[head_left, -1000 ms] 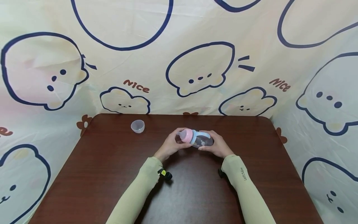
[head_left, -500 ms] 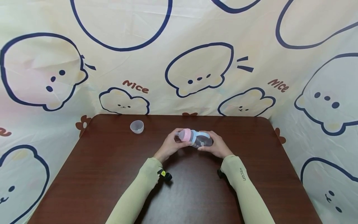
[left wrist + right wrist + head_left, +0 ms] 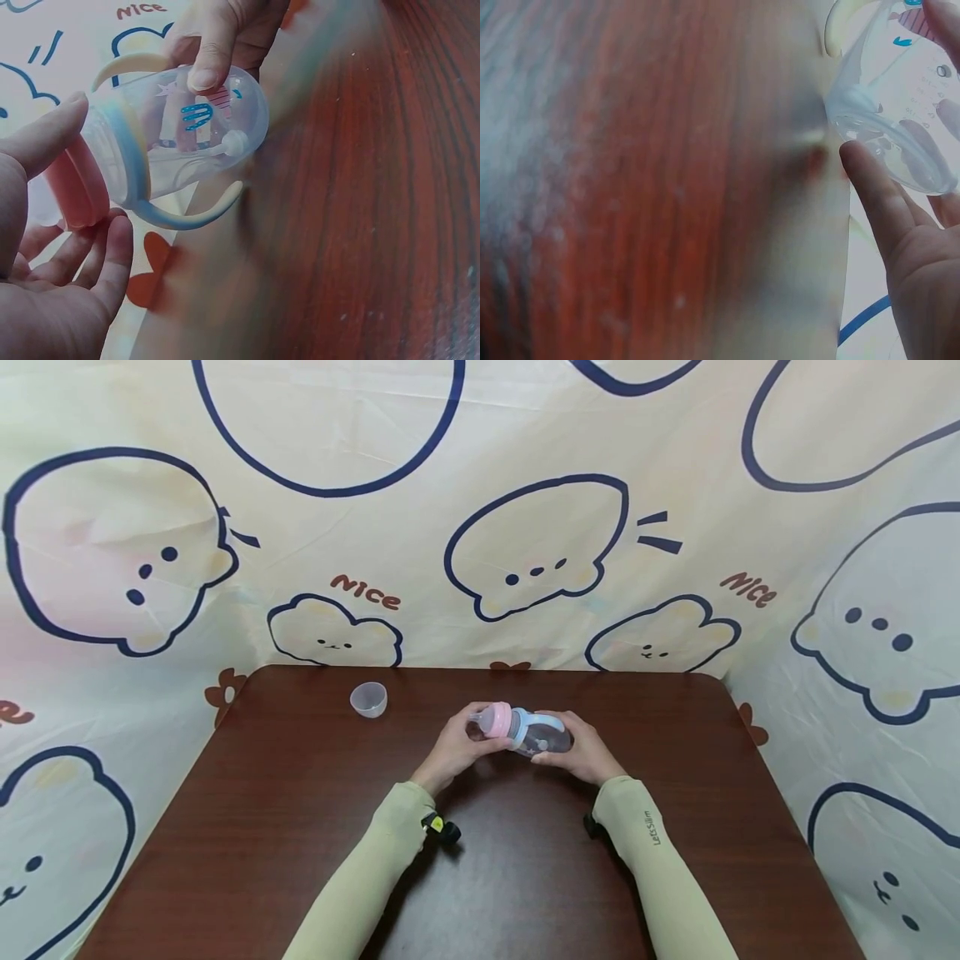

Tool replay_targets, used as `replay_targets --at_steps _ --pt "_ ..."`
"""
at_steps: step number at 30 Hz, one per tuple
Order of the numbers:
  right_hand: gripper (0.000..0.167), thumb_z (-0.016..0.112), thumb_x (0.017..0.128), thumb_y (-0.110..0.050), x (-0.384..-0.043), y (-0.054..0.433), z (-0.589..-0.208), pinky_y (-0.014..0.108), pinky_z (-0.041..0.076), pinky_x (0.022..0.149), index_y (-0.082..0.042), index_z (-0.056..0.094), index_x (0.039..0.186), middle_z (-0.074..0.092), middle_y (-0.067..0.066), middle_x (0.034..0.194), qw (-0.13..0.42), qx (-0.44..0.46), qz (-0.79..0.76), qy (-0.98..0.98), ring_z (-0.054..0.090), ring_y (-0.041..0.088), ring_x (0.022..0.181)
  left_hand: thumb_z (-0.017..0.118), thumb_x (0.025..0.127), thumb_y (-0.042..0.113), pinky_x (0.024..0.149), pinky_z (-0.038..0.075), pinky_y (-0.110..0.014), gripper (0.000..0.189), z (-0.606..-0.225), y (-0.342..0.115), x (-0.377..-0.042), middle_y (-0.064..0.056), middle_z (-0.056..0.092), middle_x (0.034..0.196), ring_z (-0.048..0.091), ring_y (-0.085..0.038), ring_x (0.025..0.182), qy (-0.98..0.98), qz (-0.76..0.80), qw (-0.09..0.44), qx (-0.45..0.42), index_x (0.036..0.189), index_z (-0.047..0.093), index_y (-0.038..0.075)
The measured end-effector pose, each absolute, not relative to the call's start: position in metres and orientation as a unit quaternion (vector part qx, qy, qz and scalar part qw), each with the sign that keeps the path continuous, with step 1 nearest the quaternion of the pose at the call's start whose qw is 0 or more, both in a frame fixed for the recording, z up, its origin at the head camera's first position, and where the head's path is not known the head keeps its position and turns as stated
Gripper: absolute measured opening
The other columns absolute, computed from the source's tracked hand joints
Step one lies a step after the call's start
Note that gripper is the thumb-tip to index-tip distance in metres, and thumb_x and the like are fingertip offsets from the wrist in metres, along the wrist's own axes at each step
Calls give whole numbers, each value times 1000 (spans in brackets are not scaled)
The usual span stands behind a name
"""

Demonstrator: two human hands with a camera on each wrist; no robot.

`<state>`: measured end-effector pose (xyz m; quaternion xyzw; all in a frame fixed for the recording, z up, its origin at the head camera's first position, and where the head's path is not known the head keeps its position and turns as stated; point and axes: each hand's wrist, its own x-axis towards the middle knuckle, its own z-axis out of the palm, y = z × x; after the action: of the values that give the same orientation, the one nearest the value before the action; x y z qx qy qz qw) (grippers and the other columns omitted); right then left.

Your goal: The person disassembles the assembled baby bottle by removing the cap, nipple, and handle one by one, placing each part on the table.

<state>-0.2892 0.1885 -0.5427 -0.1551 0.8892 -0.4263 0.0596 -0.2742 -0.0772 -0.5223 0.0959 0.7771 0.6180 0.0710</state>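
A clear baby bottle (image 3: 551,740) lies tilted sideways between both hands above the table. It has a blue-and-cream handle ring (image 3: 131,150), a straw with a weighted end inside, a pink screw collar (image 3: 497,720) and a clear teat (image 3: 476,718) pointing left. My left hand (image 3: 452,747) pinches the pink collar between thumb and fingers. At the other end my right hand (image 3: 588,750) grips the bottle's body, thumb on its printed side. Clear neck shows between collar and handle ring in the left wrist view. In the right wrist view, fingers reach under the bottle's base (image 3: 885,146).
A small translucent cup (image 3: 369,700) stands at the back left of the brown wooden table (image 3: 300,827). Behind and beside the table hangs a cream cloth (image 3: 540,427) with cartoon drawings.
The pink collar has shifted slightly up and left, and a wider strip of neck shows between it and the handle ring. Both hands keep nearly the same place.
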Motion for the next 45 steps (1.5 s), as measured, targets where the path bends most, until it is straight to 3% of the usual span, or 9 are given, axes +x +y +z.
replay_targets --at_steps 10,19,34,45 --pt "78 93 76 -41 -290 189 -545 47 47 100 -33 56 144 60 3 130 53 -163 -423 890 56 25 114 90 82 25 98 54 -39 68 -516 -83 -274 -10 63 132 61 -25 111 775 621 69 92 141 57 16" --pt "79 94 75 -41 -289 189 -544 49 46 104 -32 55 144 60 3 135 63 -150 -421 893 56 26 118 90 83 24 108 51 -45 69 -513 -88 -273 -8 60 138 58 -28 119 774 624 70 79 142 56 18" --pt "77 94 76 -40 -287 188 -543 48 46 103 -33 56 143 60 2 133 58 -152 -430 888 56 25 117 89 83 18 109 50 -47 70 -506 -94 -274 -12 58 139 58 -30 119 762 640 66 78 144 54 16" --pt "78 93 75 -45 -290 190 -545 50 47 103 -34 56 143 60 3 134 61 -154 -428 889 55 26 118 89 83 24 111 48 -49 68 -495 -105 -277 -11 58 137 55 -31 122 765 637 54 75 142 55 20"
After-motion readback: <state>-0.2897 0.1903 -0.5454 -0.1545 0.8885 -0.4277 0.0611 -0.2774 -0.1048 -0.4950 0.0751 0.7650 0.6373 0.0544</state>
